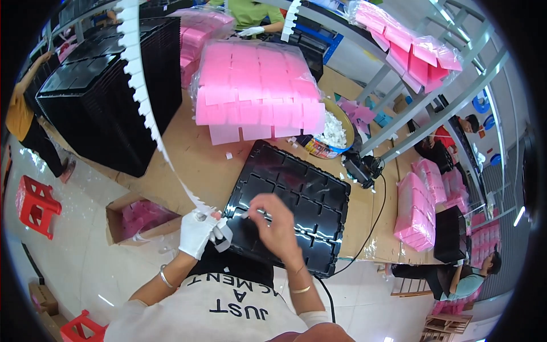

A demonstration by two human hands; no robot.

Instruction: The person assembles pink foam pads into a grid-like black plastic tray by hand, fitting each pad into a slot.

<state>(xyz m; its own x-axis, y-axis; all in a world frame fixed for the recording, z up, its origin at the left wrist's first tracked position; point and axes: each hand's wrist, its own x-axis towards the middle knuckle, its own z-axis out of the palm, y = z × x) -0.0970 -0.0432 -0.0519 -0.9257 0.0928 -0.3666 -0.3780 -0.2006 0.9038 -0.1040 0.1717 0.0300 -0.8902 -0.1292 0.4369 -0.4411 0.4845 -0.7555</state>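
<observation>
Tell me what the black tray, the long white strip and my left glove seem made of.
Black tray: probably glossy moulded plastic, given its sharp reflections and formed compartments. Long white strip: matt-looking paper or plastic film; it curves like something thin, but I can't tell which. Left glove: likely matt fabric, since it shows no shine.

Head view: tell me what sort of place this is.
Probably a packing or light assembly workshop. What shows it: a tall stack of black plastic trays, a big bundle of pink pieces in clear wrap, and a gloved co-worker in green across the table.
</observation>
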